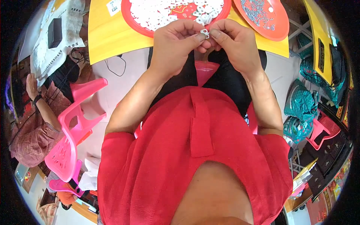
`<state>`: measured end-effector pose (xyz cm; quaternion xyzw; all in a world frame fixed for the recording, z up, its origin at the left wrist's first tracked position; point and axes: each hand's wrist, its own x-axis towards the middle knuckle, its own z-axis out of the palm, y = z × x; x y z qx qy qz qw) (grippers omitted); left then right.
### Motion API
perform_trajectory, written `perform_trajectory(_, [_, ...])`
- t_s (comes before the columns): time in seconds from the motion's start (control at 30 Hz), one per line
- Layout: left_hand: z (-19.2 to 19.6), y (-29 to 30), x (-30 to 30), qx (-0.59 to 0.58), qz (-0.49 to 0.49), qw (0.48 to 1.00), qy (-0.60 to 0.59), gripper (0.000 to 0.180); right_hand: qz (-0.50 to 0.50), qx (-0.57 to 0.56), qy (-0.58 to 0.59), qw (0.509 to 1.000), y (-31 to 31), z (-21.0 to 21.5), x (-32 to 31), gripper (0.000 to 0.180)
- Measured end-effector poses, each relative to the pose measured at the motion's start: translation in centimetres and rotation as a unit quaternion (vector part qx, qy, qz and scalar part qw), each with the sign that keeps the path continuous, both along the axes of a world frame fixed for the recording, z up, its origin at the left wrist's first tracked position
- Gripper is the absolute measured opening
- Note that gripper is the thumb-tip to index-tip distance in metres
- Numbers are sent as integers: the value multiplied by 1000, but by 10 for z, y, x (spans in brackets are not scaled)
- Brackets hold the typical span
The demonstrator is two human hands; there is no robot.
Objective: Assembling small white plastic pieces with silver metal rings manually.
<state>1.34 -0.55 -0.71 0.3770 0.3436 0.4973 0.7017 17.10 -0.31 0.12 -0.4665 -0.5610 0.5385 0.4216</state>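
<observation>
A small white plastic piece (204, 33) with holes in it is pinched between both hands, just off the near edge of a yellow table. My left hand (174, 47) grips it between thumb and fingers. From the other side, my right hand (238, 45) closes thumb against fingertips at the same piece; anything else in that pinch is hidden. Just beyond the hands, a round red tray (142, 32) carries many loose white plastic pieces (150, 15). Right of it, an orange-red plate (277, 32) holds a spread of small grey metal screws (258, 15).
The yellow table (108, 41) ends just before my lap. At left are a pink plastic chair (69, 123) and another person's arm (47, 110) beside a cloth-covered surface with a black box (55, 33). Green bags (302, 99) and a red chair (324, 131) stand at right.
</observation>
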Motion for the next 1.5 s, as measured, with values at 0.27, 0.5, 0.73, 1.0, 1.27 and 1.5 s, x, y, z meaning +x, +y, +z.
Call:
perform_trajectory(0.27, [3, -4, 1, 3, 21, 997, 75, 8, -12, 59, -97, 994, -5, 3, -4, 8])
perform_trajectory(0.5, [4, -7, 2, 17, 24, 992, 125, 14, -22, 81, -83, 993, -7, -3, -7, 6])
perform_trajectory(0.73, [-3, -9, 4, 15, 56, 995, 83, 9, -13, 66, -67, 995, -5, -6, -9, 7])
perform_trajectory(1.0, [5, -5, 8, 8, 20, 999, 23, 16, -17, -64, 110, 992, 2, 6, 1, 9])
perform_trajectory(1.27, [2, -6, -9, -9, 60, 997, 46, 14, -183, 177, -192, 948, 33, 5, 55, 10])
perform_trajectory(1.5, [3, -7, -8, -18, 56, 998, 10, 13, -135, 137, -579, 793, 72, 14, 113, 23])
